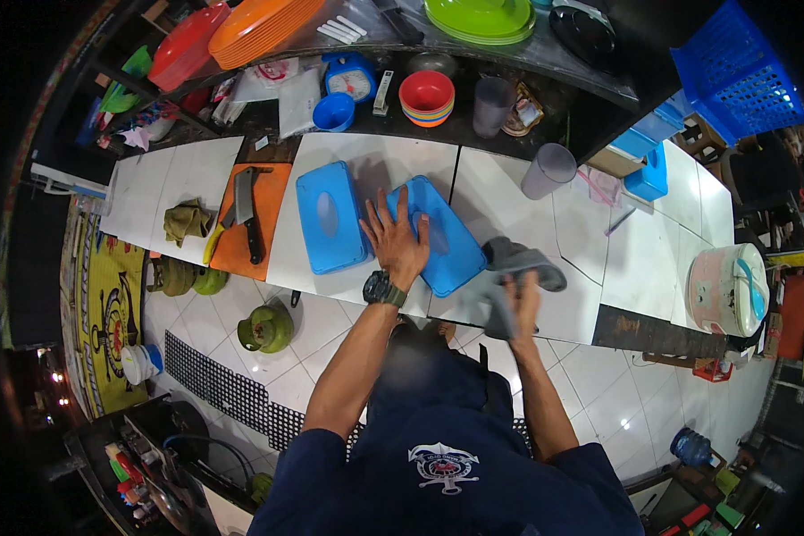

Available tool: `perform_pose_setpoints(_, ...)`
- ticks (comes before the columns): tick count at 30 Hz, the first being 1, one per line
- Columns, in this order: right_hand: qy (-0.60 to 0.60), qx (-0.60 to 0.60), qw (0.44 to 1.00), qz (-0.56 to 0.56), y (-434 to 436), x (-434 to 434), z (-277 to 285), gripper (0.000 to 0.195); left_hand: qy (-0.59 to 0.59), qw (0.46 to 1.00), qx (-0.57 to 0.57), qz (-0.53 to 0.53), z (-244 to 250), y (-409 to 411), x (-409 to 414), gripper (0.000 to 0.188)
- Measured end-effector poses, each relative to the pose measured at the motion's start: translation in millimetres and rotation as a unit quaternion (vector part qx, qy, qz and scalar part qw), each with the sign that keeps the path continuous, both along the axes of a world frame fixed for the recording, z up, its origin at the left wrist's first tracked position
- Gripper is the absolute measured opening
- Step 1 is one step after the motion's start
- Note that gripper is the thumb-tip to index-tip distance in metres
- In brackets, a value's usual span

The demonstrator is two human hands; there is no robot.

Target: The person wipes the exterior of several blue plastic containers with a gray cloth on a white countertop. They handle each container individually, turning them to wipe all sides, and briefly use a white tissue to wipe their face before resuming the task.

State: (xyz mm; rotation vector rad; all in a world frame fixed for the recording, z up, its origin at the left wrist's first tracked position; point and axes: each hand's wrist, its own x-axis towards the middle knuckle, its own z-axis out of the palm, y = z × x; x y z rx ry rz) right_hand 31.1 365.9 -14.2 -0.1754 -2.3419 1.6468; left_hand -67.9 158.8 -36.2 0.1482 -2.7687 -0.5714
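My left hand lies with fingers spread on the left edge of a tilted blue plastic tissue box, a wristwatch on its wrist. The box has an oval patch in its top, partly hidden by my fingers. A second blue tissue box stands just left of that hand on the white tiled counter. To the right, my right hand grips a grey cloth at the counter's front edge. Hand and cloth are blurred, and part of the cloth hangs close to the edge.
On the left, a cleaver rests on an orange cutting board, beside a yellow-handled knife and an olive cloth. A grey plastic cup stands behind the grey cloth. A rice cooker sits far right; stacked bowls are under the shelf.
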Motion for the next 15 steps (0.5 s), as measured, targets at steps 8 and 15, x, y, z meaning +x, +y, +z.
perform_pose_setpoints(8, 0.135, 0.282, 0.928, 0.202, -50.8, 24.2, -50.6, 0.032, -0.007, 0.999, 0.028, 0.014, -10.3, 8.3, -10.0, 0.065)
perform_pose_setpoints(15, -0.006, 0.267, 0.946, 0.184, -8.5, -10.0, -62.2, 0.019, 0.018, 0.995, 0.091, -0.027, -11.2, 4.0, -8.1, 0.079)
